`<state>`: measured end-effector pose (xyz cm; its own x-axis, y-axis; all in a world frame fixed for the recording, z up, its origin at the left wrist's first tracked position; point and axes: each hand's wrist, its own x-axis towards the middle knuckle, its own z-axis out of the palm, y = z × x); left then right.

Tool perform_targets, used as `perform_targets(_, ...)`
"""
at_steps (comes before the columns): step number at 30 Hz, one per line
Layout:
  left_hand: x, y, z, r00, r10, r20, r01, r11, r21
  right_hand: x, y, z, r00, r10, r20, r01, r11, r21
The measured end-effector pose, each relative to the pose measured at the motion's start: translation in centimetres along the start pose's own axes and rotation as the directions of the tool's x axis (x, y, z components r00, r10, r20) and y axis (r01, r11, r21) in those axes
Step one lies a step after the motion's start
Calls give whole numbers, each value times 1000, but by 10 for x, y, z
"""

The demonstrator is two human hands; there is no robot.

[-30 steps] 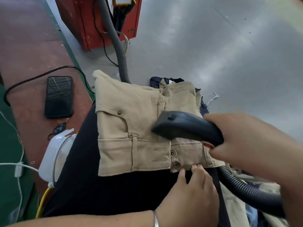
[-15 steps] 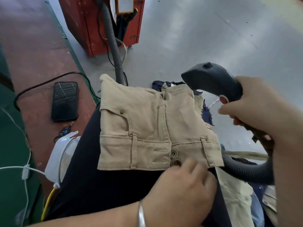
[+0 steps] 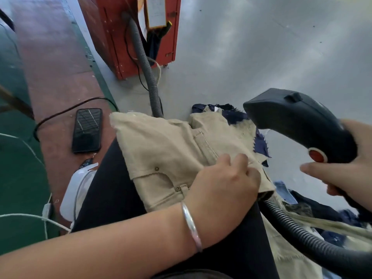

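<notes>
A pair of folded beige shorts (image 3: 161, 146) lies across my lap on a black trouser leg (image 3: 108, 190). My left hand (image 3: 223, 184), with a silver bangle on the wrist, lies over the waistband near the fly, fingers curled into the cloth. My right hand (image 3: 346, 168) grips the handle of a black handheld nozzle (image 3: 291, 119) with a red button, held above the right edge of the shorts. A grey ribbed hose (image 3: 298, 234) runs from the nozzle's handle down to the lower right.
A black phone (image 3: 87, 129) and a black cable lie on the red floor strip at left. A red machine (image 3: 128, 33) stands at the back with another grey hose (image 3: 145, 63) coming from it. Navy and beige garments (image 3: 314, 216) are piled at the right. A white container (image 3: 74, 192) sits by my leg.
My left hand slid up from the waistband edge onto the shorts, and the cloth shifted and rotated. The nozzle rose off the shorts and swung right.
</notes>
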<state>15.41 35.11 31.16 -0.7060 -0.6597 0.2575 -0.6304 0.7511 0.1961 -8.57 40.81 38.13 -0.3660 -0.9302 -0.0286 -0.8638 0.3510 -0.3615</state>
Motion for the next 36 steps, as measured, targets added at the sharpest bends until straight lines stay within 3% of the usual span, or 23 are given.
perform_targets(5, -2, 47, 25, 992, 1, 125, -1, 1000, 4, -18, -23, -5, 996, 34, 85, -23, 992, -125)
perform_targets(7, -15, 51, 35, 975, 46, 215, -54, 998, 36, -29, -36, -3, 991, 58, 125, -38, 987, -154)
perform_targets(12, -34, 43, 51, 947, 172, 272, -205, 974, 100, -45, -48, 5, 969, 100, 226, -45, 971, -236)
perform_targets(18, -35, 36, 63, 954, 254, 159, -284, 937, 205, -20, -68, 21, 937, 78, 340, 21, 960, -278)
perform_targets(22, -33, 36, 64, 962, 219, 162, -242, 960, 140, 25, -85, 27, 901, 40, 432, 15, 992, -124)
perform_targets(26, -33, 36, 61, 963, 214, 164, -234, 965, 119, 76, -108, 47, 917, 11, 399, 13, 998, -58)
perform_targets(30, -35, 34, 59, 969, 223, 111, -230, 971, 59, 102, -105, 50, 970, 43, 239, -38, 999, -26)
perform_targets(32, -38, 30, 58, 970, 235, 65, -237, 971, 34, 92, -90, 38, 981, 49, 186, -52, 999, 14)
perform_targets(36, -46, 26, 58, 971, 238, -5, -237, 971, 22, 32, -65, 17, 978, 17, 209, -24, 999, 29)
